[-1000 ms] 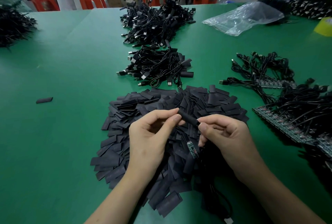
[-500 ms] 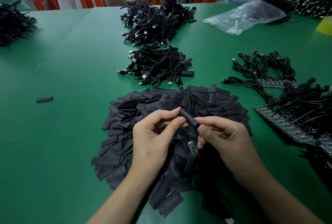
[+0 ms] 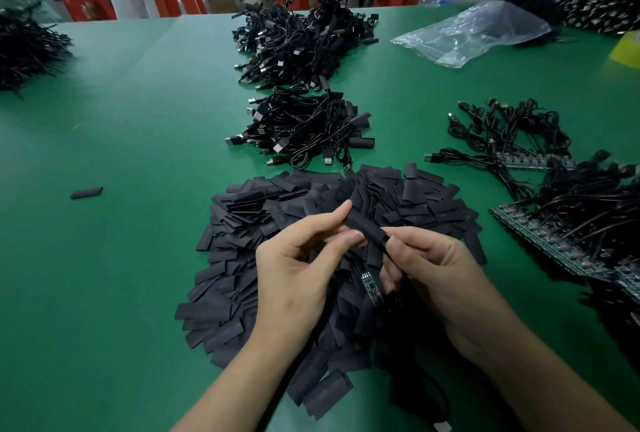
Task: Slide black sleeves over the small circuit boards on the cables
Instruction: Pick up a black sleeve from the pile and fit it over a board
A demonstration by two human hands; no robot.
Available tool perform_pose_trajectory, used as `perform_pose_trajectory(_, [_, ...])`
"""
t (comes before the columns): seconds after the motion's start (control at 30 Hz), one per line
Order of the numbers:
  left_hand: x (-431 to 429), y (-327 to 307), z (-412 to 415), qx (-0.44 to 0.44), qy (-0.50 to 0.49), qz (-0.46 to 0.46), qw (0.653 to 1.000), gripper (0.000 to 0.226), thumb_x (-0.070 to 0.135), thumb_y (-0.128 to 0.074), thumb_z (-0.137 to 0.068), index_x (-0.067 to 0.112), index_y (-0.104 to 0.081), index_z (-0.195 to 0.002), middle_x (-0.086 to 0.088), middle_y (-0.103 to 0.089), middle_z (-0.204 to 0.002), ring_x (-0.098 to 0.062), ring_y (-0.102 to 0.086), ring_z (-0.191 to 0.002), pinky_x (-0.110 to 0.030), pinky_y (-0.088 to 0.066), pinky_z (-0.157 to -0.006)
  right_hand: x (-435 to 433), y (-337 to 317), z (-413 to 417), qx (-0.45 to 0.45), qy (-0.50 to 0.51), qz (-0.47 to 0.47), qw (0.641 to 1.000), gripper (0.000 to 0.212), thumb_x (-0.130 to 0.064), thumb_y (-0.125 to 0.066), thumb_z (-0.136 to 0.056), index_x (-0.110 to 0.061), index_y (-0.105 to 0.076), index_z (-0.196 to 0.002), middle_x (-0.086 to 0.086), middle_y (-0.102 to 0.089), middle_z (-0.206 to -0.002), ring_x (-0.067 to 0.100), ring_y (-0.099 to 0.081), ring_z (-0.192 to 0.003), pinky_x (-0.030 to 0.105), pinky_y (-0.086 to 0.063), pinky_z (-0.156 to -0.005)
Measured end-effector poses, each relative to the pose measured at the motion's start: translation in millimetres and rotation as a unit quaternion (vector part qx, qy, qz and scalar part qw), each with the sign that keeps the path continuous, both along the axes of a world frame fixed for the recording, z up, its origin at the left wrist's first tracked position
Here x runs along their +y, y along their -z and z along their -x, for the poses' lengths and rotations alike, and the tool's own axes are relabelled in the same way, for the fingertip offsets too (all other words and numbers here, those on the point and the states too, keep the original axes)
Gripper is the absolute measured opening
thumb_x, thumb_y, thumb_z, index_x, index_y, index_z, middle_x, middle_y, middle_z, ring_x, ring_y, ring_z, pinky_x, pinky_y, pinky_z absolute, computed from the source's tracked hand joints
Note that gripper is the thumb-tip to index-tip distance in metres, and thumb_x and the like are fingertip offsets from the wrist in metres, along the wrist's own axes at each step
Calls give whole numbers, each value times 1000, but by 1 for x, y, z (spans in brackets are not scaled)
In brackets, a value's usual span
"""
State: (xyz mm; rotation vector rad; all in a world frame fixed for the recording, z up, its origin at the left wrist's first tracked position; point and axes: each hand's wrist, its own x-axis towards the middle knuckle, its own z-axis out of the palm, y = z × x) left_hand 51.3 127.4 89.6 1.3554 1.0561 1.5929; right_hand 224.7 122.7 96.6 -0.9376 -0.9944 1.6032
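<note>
Above a wide heap of flat black sleeves [image 3: 311, 209], my left hand [image 3: 298, 268] pinches one rounded black sleeve [image 3: 365, 229] between thumb and forefinger. My right hand [image 3: 433, 275] pinches the sleeve's lower right end, where a thin black cable enters it. Below the two hands a small green circuit board [image 3: 370, 287] hangs bare on that cable. The cable runs on under my right wrist to a USB plug [image 3: 443, 426] at the bottom edge.
Two piles of finished black cables [image 3: 304, 126] lie beyond the sleeves on the green table [image 3: 121, 275]. Cables with bare boards [image 3: 561, 234] are stacked at the right. A clear plastic bag [image 3: 471, 33] lies far right, one stray sleeve [image 3: 86, 193] at the left.
Both hands have lifted slightly and drawn closer, and the sleeve has tilted more steeply. The bare board still hangs below them.
</note>
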Motion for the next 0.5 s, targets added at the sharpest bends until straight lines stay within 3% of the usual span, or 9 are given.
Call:
perform_pose_trajectory(0.2, [-1, 0, 1, 10, 2, -5, 1000, 36, 10, -81, -83, 29, -78, -113, 3, -78, -88, -7, -72, -81, -20, -56, -81, -1, -2, 0, 4, -6, -1, 1000, 35, -28, -75, -77, -11, -79, -108, 6, -59, -62, 16, -59, -58, 23, -53, -62])
perform_pose_trajectory(0.37, [-1, -2, 2, 17, 6, 6, 1000, 32, 19, -82, -81, 29, -79, -111, 3, -79, -90, -8, -73, -82, -20, -56, -81, -1, -2, -1, -13, 0, -13, 1000, 33, -30, -76, -77, -15, -80, -106, 7, -61, -62, 17, -60, -58, 23, -53, -63])
perform_pose_trajectory(0.5, [1, -7, 7, 129, -23, -29, 991, 36, 30, -85, -81, 23, -77, -116, 6, -76, -96, -14, -73, -89, -20, -54, -82, -3, -2, 2, -74, 37, -78, 994, 20, -25, -74, -83, -21, -81, -102, 5, -65, -62, 17, -63, -58, 24, -54, -64])
